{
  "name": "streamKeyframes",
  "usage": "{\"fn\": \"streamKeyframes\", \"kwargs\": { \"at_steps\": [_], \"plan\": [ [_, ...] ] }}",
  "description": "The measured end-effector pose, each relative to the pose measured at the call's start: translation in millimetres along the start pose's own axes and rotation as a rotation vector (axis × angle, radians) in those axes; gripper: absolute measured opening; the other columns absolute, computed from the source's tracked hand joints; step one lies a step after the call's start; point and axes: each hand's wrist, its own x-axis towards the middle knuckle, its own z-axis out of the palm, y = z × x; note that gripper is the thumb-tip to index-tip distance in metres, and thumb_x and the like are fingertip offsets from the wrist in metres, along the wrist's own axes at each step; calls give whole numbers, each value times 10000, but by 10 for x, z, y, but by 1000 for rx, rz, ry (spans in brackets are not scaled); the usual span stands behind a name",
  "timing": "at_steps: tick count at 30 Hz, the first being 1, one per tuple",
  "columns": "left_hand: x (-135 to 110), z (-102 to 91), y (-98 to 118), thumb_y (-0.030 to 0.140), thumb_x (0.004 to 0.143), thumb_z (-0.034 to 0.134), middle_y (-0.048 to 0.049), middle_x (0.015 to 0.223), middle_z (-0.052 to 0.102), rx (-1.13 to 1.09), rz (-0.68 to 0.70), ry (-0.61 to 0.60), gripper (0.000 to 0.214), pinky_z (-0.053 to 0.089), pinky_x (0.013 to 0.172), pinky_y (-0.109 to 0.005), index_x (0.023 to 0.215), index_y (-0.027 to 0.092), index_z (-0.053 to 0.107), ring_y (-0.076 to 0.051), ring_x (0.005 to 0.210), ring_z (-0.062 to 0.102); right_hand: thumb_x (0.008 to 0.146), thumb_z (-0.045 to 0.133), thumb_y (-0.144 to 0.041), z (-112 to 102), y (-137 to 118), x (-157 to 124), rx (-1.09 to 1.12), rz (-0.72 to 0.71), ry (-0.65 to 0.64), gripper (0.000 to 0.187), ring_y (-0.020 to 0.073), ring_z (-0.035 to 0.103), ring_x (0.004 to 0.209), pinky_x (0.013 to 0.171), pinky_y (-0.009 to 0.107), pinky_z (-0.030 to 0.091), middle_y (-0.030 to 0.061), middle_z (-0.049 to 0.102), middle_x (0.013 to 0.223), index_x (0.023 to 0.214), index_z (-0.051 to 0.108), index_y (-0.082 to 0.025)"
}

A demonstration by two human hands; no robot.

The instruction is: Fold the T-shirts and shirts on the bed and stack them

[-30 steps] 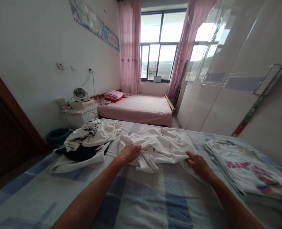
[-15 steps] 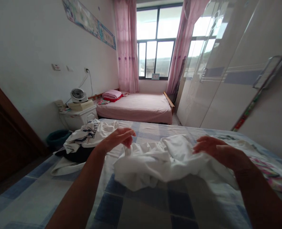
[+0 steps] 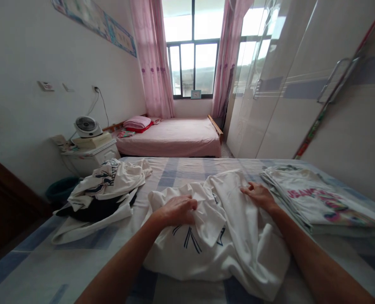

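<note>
A white T-shirt (image 3: 225, 240) with dark line markings lies rumpled on the blue checked bed sheet (image 3: 187, 166) in front of me. My left hand (image 3: 176, 210) rests on its left part with the fingers curled into the cloth. My right hand (image 3: 259, 195) lies on its upper right part, fingers bent and pressing the fabric. Both forearms reach in from the bottom edge.
A loose heap of white and dark clothes (image 3: 101, 192) lies at the left of the bed. A stack of folded shirts (image 3: 317, 202) sits at the right. Beyond are a pink bed (image 3: 174, 141), a nightstand with a small fan (image 3: 86, 126), and wardrobe doors (image 3: 301, 84) at the right.
The white T-shirt was gathered and lifted half a second ago; now it lies spread lower on the bed with both hands down on it. The camera has tilted and shifted.
</note>
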Motion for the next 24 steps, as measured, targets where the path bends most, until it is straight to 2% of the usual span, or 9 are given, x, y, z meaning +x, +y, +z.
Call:
{"fn": "streamKeyframes", "kwargs": {
  "at_steps": [1, 2, 5, 10, 13, 15, 18, 20, 24],
  "plan": [
    [16, 2, -9, 234, 724, 640, -33, 843, 611, -2, -19, 26, 80, 400, 689, -269, 794, 198, 654, -191, 775, 570, 744, 560, -455, -2, -33, -28, -39, -5, -1, 308, 210, 647, 769, 661, 285, 454, 79, 714, 850, 865, 680, -198],
    [28, -11, -31, 215, 757, 579, -19, 756, 589, -30, -33, 47, 67, 383, 656, -259, 714, 192, 625, -171, 713, 549, 746, 555, -419, -6, -63, -51, -63, -2, -9, 270, 209, 645, 767, 653, 282, 444, 76, 714, 844, 846, 678, -200],
    [40, -111, -174, 263, 786, 527, 20, 604, 506, -258, -54, 148, 197, 348, 587, -237, 603, 192, 550, -133, 603, 468, 756, 515, -343, -37, -104, -74, -39, -2, -34, 201, 194, 637, 737, 640, 276, 423, 56, 710, 808, 786, 664, -212],
    [-24, -286, -581, 415, 743, 576, 2, 660, 549, -841, -280, 584, 230, 396, 573, -242, 682, 193, 563, -147, 613, 494, 740, 479, -298, -134, -28, 9, 121, 65, 98, 181, 194, 614, 689, 639, 288, 432, 48, 681, 731, 750, 641, -215],
    [-124, -296, -794, 444, 738, 574, -48, 720, 606, -955, -359, 732, 236, 450, 639, -288, 738, 208, 586, -198, 714, 573, 742, 483, -281, -144, 18, 40, 179, 152, 98, 202, 195, 620, 703, 637, 285, 439, 73, 686, 772, 816, 647, -189],
    [-177, -256, -890, 456, 721, 606, -65, 711, 622, -955, -377, 743, 245, 466, 668, -309, 726, 211, 604, -222, 762, 599, 752, 501, -305, -126, 24, 37, 234, 195, 50, 275, 194, 631, 724, 635, 280, 443, 91, 698, 842, 931, 649, -158],
    [-169, -156, -999, 508, 670, 654, -56, 636, 622, -976, -458, 584, 346, 470, 602, -318, 724, 167, 631, -229, 683, 606, 741, 547, -338, -102, 2, 14, 269, 174, -31, 416, 201, 640, 752, 651, 282, 450, 101, 703, 910, 1092, 618, -127],
    [-116, -92, -1071, 531, 608, 685, -38, 605, 618, -979, -523, 495, 415, 444, 535, -288, 725, 136, 635, -201, 597, 584, 721, 553, -297, -112, -13, 11, 252, 108, -57, 422, 203, 639, 782, 687, 283, 453, 94, 703, 917, 1103, 623, -131],
    [-42, -36, -1210, 536, 560, 660, 2, 572, 594, -935, -552, 587, 413, 392, 498, -237, 680, 145, 608, -147, 538, 539, 707, 498, -230, -212, 61, 78, 249, 142, 42, 401, 193, 635, 797, 689, 268, 455, 71, 701, 916, 1077, 641, -170]
  ]
}}
